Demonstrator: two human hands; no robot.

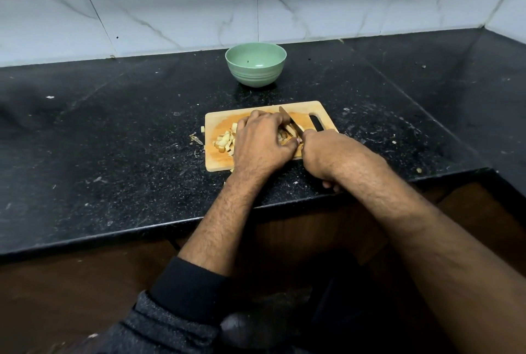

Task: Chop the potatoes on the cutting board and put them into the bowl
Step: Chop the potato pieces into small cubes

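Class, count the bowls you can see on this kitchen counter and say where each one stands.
1: a green bowl stands on the black counter near the marble wall, beyond the cutting board. No other shows.

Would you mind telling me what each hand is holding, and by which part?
Right hand grips the knife by its hidden handle; left hand holds down the potato pieces.

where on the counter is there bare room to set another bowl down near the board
Free patches: the dark counter left of the cutting board, and the strip between the board's far edge and the green bowl. Right of the board is also open, though littered with scraps. The board itself is crowded: potato pieces, left hand, right hand and knife.
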